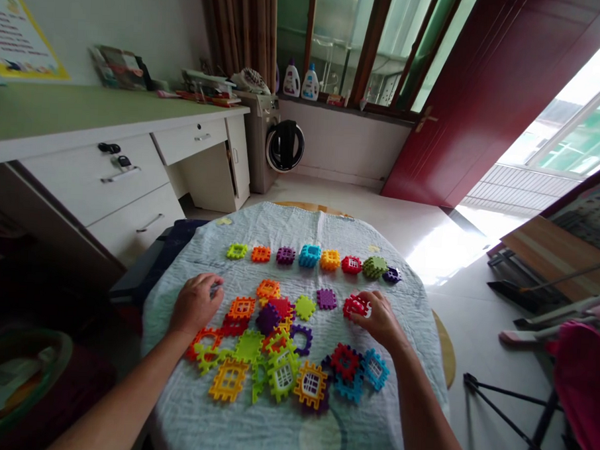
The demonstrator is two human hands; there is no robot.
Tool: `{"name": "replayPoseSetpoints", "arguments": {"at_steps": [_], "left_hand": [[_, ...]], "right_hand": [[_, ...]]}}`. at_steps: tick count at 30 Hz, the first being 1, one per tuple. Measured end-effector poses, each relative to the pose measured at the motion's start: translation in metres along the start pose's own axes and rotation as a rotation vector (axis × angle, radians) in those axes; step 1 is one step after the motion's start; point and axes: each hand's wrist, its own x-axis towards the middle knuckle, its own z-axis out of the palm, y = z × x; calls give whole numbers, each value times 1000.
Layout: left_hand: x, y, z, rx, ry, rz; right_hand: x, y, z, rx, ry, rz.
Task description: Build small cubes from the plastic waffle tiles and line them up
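At the right of the table, my right hand (379,316) is closed on a red interlocking building tile (355,307) with a white insert, its fingers hiding part of the tile. Over the cloth at the left, my left hand (196,305) is loosely curved, a gap showing between thumb and fingers and nothing visible in it. Closest to that hand is an orange window tile (241,308). Between my arms lies a loose pile of tiles, among them a lime one (249,346), a yellow window tile (228,380) and a blue one (374,369). A purple tile (326,298) lies left of my right hand.
A row of tile stacks sorted by colour, including a light blue stack (309,255) and a green stack (374,267), runs across the far side of the cloth-covered round table (280,227). Beyond stand a desk (130,121), a washing machine (264,144) and a red door (479,93).
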Motion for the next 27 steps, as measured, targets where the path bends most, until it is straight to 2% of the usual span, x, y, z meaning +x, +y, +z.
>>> {"name": "replayPoseSetpoints", "arguments": {"at_steps": [6, 12, 18, 23, 27], "left_hand": [[0, -1, 1, -8, 10, -1], [0, -2, 1, -7, 7, 7], [0, -1, -1, -5, 7, -6], [0, -2, 0, -10, 1, 0], [-1, -3, 2, -15, 3, -6]], "right_hand": [[-2, -4, 11, -18, -56, 15], [3, -3, 6, -75, -121, 7], [6, -5, 8, -179, -78, -21], [14, -14, 8, -254, -165, -31], [26, -21, -1, -318, -204, -52]]}}
